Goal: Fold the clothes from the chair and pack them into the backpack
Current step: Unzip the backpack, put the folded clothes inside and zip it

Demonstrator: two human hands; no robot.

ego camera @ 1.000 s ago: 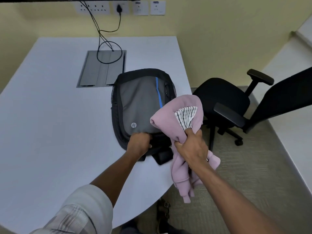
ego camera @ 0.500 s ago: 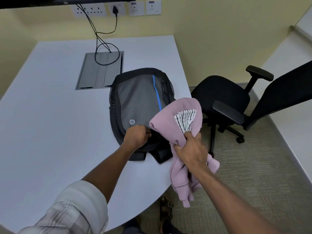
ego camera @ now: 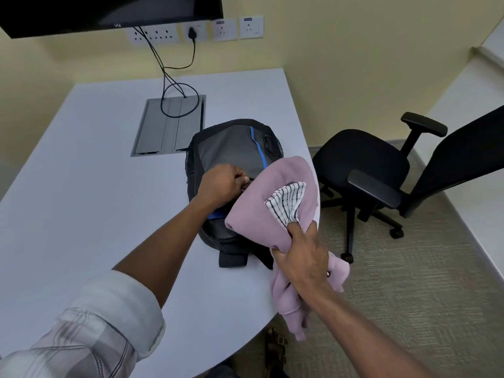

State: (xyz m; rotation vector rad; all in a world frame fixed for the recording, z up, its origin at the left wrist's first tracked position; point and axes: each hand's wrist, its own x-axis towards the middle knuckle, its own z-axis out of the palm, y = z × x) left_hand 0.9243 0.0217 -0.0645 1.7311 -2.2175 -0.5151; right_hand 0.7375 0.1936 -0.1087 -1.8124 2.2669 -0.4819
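Observation:
A grey and black backpack [ego camera: 231, 148] with a blue stripe lies flat on the white table [ego camera: 81, 186]. My left hand [ego camera: 222, 185] grips its front flap near the middle and lifts it, showing a blue lining underneath. My right hand [ego camera: 304, 255] is closed on a folded pink garment [ego camera: 272, 208] with a striped white cloth [ego camera: 287, 204] tucked inside. The bundle hangs over the backpack's near right corner, its loose end dangling past the table's edge.
A black office chair [ego camera: 362, 159] with an empty seat stands to the right of the table on grey carpet. A grey cable hatch [ego camera: 169, 126] with black cables sits behind the backpack. A dark screen [ego camera: 109, 12] hangs on the wall above. My sandalled foot [ego camera: 275, 347] shows below.
My left hand has moved up the backpack from its near end and pulled the flap open. The clothes bundle in my right hand has moved closer over the backpack.

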